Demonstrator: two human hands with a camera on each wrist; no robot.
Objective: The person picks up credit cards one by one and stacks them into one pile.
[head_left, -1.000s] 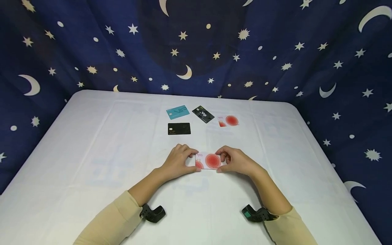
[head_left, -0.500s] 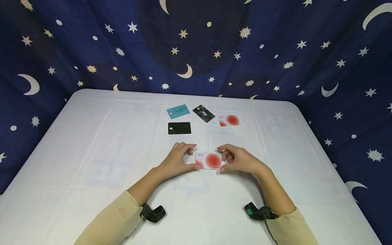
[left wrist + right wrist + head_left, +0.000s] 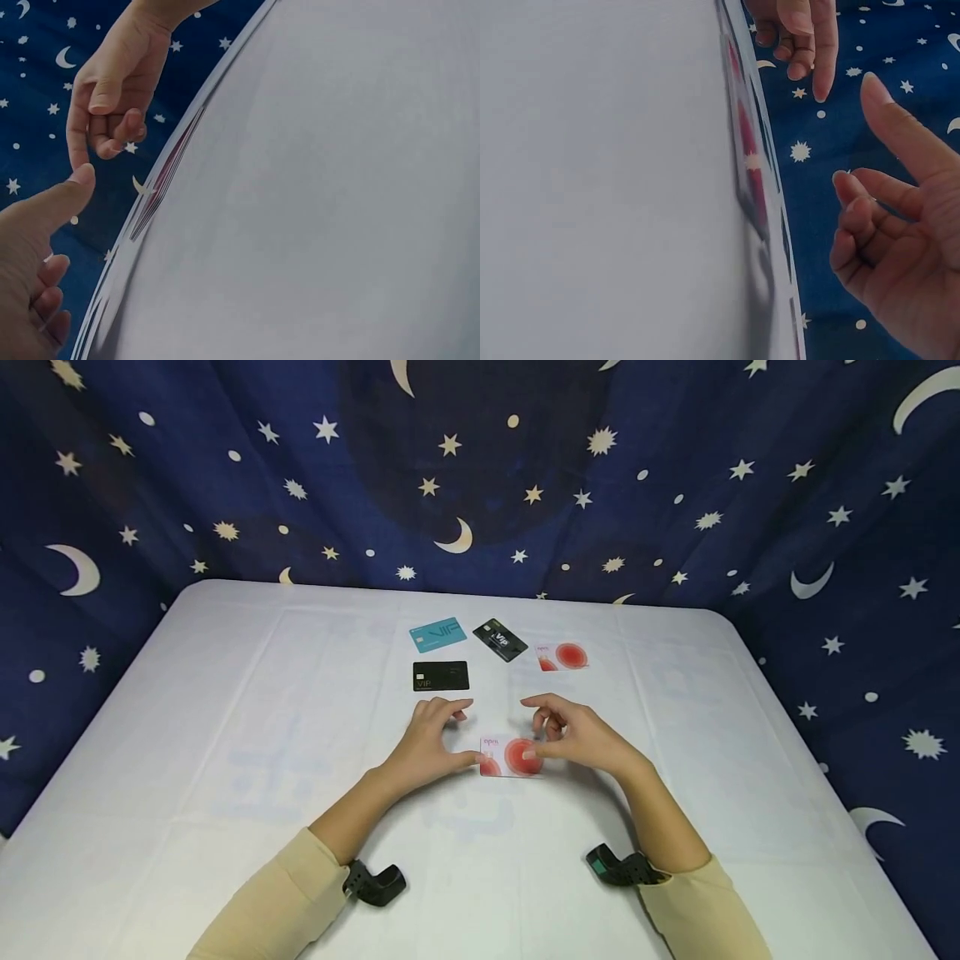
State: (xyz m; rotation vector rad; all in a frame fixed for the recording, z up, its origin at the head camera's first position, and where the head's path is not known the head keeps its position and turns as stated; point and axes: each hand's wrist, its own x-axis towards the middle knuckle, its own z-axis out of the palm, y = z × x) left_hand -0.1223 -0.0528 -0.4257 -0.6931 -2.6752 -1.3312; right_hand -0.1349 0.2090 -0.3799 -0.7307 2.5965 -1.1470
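Observation:
A white card with red circles [image 3: 510,757] lies flat on the table in the head view, on top of a thin stack whose layered edges [image 3: 161,180] show in the left wrist view. My left hand [image 3: 429,739] hovers at its left end, thumb tip overlapping the corner in the head view, fingers apart from the card. Above its right end is my right hand [image 3: 581,735], thumb over the red circle, index finger stretched out and the other fingers loosely bent. Neither hand holds anything; both wrist views show them raised, with the right hand [image 3: 907,225] off the card.
Beyond the hands lie a teal card [image 3: 438,635], a black card with a chip [image 3: 441,677], a tilted dark VIP card [image 3: 500,640] and another red-circled card [image 3: 564,657]. A starry blue cloth [image 3: 480,468] hangs behind the white table [image 3: 225,760].
Both hands have let go of the card stack's ends. Their fingers have spread and lifted away, and the right thumb has moved up over the card. The cards have stayed in place.

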